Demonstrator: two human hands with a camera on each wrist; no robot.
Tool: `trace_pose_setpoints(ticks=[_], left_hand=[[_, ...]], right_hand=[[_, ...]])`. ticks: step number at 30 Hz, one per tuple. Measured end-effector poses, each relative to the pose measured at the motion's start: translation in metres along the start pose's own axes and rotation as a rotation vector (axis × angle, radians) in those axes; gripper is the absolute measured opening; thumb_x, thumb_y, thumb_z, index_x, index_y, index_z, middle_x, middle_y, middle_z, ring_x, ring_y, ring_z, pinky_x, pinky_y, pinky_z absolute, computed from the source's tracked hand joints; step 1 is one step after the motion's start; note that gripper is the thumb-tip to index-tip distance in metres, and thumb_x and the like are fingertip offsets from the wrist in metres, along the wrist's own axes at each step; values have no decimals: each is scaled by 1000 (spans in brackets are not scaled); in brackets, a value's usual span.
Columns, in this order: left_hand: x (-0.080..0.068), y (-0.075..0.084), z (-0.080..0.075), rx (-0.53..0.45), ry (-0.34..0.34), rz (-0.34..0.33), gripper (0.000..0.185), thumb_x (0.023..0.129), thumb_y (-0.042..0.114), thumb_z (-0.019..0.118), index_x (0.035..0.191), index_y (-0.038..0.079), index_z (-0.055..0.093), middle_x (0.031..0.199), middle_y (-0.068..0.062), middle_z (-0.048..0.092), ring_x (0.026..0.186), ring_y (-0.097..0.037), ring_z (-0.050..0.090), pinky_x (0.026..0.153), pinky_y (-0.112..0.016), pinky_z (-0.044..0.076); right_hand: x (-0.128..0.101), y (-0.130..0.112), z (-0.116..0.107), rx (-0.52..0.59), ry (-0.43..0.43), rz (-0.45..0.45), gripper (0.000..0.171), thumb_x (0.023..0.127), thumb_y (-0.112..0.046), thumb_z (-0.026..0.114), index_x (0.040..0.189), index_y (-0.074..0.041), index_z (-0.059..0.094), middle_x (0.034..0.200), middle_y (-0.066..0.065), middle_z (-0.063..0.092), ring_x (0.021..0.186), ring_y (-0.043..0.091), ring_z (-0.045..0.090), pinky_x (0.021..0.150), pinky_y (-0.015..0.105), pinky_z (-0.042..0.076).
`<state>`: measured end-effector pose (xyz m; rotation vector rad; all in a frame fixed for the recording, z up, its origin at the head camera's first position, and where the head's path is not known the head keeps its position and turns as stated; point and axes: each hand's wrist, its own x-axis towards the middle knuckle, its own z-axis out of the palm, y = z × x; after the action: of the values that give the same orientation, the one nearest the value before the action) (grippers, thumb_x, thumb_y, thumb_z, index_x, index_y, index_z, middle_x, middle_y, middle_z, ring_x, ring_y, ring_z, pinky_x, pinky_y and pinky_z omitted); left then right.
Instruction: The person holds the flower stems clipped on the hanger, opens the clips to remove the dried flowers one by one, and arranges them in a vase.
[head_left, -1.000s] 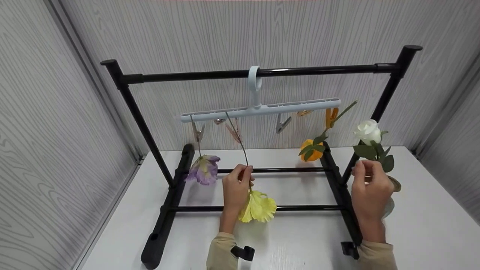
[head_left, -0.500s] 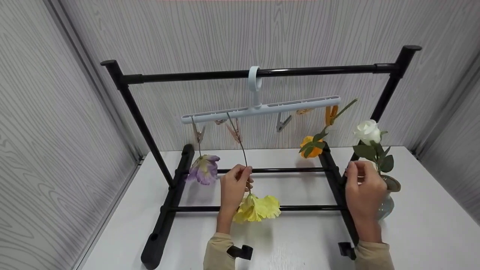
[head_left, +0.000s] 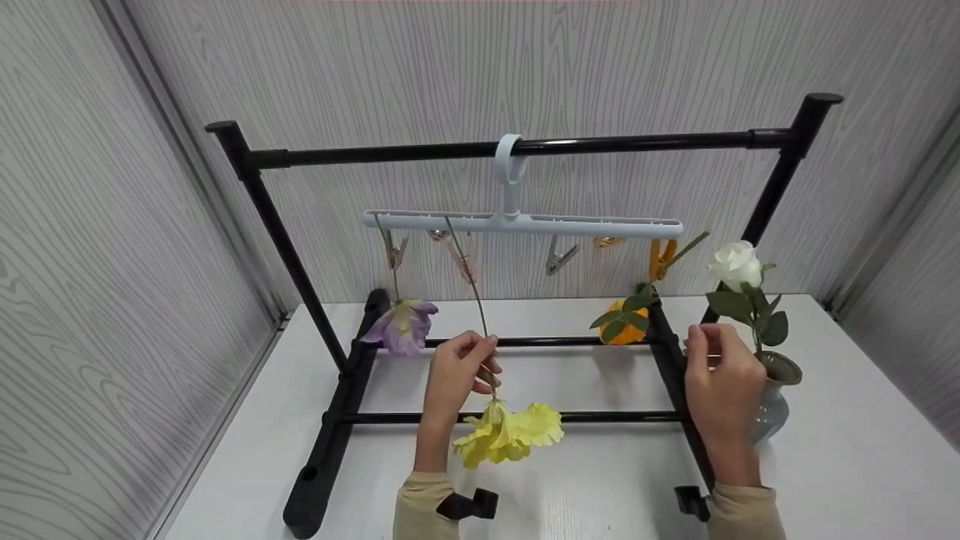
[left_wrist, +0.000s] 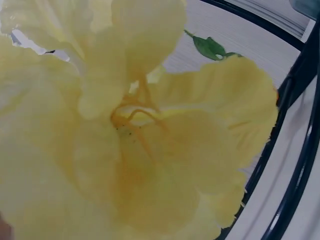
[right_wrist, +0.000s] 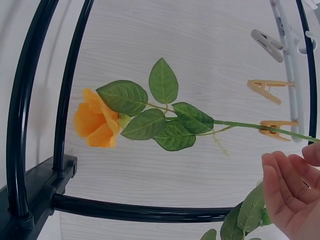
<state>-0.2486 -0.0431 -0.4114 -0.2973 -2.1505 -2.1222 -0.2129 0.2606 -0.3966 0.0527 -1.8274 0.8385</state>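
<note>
- The yellow flower (head_left: 508,437) is clipped head-down on the hanger (head_left: 523,223); its stem is pinched by the left hand (head_left: 455,373), steadying it.
- The right hand (head_left: 721,382) is held released beside the vase (head_left: 772,394) near the desk's right edge.

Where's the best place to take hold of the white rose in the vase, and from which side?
Take the white rose by the bare stem just above the vase mouth, below the leaves. Come from the left, where the right hand is; the black rack post stands close on that side, so keep the grip a fingertip pinch. The stem stands nearly upright, so lifting straight up should clear the neck.
</note>
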Motion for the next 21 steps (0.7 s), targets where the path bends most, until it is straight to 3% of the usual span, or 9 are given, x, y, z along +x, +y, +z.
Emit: trace_pose_setpoints(ticks=[8, 21], left_hand=[[-7, 13, -7, -22, -28, -25, 29, 103, 23, 66, 82, 3, 66, 68, -6, 66, 54, -15, 66, 50, -24, 55], [-21, 33, -14, -96, -109, -43, 26, 102, 18, 67, 82, 1, 66, 67, -6, 65, 53, -14, 65, 50, -23, 55]], right_hand=[[-1, -1, 4, 9, -18, -49, 7, 94, 2, 70, 88, 6, 70, 76, 17, 70, 63, 29, 65, 68, 3, 38], [-10, -10, 13, 49, -109, -123, 5, 92, 3, 73, 90, 5, 70, 73, 13, 68, 60, 26, 63, 64, 12, 41]])
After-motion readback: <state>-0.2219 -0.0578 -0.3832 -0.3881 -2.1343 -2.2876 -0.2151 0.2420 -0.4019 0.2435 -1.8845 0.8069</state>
